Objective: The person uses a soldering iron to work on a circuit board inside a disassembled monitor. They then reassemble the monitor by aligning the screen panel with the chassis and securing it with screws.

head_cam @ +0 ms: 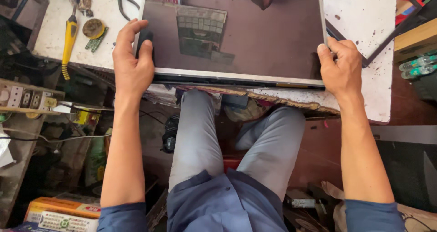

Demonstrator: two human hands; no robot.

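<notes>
A flat screen panel [255,36] with a dark reflective face and thin silver frame lies on a white, stained workbench [359,13]. My left hand [132,59] grips the panel's left edge, thumb resting on the glass. At the panel's lower right corner my right hand [341,66] holds the edge, fingers curled around it. The panel's near edge overhangs the bench front above my knees in grey trousers [200,136].
A yellow-handled screwdriver [69,38], a small round part on a green circuit board [94,30] and pliers [122,0] lie on the bench at left. A power strip [25,98] sits lower left. Boxes [61,211] and clutter crowd the floor.
</notes>
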